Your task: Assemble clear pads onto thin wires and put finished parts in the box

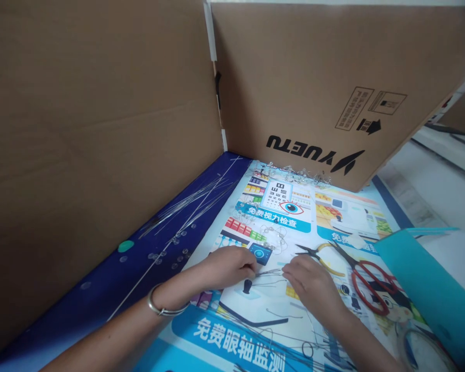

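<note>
Over a glossy blue-and-white printed poster [232, 336], the left hand [228, 267] and right hand [312, 285] meet at a thin silver wire bundle [269, 274].
Fingers curl inward, any pinch unclear; red-handled scissors [372, 287] and yellow-handled pliers [325, 261] lie just right, long thin metal rods [189, 204] beyond on a dark blue mat [101, 289].
</note>
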`<action>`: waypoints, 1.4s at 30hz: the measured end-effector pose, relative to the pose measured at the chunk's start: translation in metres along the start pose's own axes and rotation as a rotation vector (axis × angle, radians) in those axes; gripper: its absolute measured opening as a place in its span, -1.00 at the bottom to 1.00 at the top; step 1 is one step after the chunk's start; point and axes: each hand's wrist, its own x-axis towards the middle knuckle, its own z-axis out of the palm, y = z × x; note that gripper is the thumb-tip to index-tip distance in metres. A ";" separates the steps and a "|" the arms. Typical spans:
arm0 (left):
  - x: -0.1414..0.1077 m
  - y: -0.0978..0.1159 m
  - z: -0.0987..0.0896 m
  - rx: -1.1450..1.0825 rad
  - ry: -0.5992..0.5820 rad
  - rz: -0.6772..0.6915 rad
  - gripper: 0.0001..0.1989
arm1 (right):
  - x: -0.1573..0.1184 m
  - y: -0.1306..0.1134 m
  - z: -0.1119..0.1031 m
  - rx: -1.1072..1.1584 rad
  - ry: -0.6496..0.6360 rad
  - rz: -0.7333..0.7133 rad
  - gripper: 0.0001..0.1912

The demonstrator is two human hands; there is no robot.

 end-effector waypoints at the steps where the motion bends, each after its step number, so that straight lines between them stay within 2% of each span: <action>1: 0.000 0.001 0.001 0.004 0.003 -0.006 -0.84 | 0.001 0.002 -0.004 0.042 -0.018 0.031 -0.85; 6: -0.001 0.005 0.007 0.054 0.034 -0.054 -0.80 | 0.004 0.006 -0.020 0.132 -0.221 0.158 -0.98; 11: -0.002 0.010 0.013 0.122 0.037 -0.050 -0.62 | 0.002 0.005 -0.023 0.092 -0.265 0.185 -0.91; 16: -0.002 0.007 0.018 0.127 0.052 -0.041 -0.73 | 0.002 0.000 -0.017 0.014 -0.228 0.162 -0.97; 19: 0.000 0.005 0.021 0.127 0.083 -0.043 -0.79 | 0.002 -0.003 -0.012 -0.025 -0.203 0.151 -0.95; 29: 0.006 0.007 0.029 0.119 0.143 -0.042 -0.85 | 0.000 -0.006 0.000 -0.090 -0.133 0.115 -0.91; 35: 0.011 -0.003 0.023 0.018 0.152 -0.029 -0.76 | 0.000 -0.005 0.004 -0.102 -0.110 0.105 -0.88; 42: 0.011 -0.007 0.020 -0.006 0.140 -0.025 -0.77 | 0.000 -0.005 0.005 -0.114 -0.095 0.102 -0.89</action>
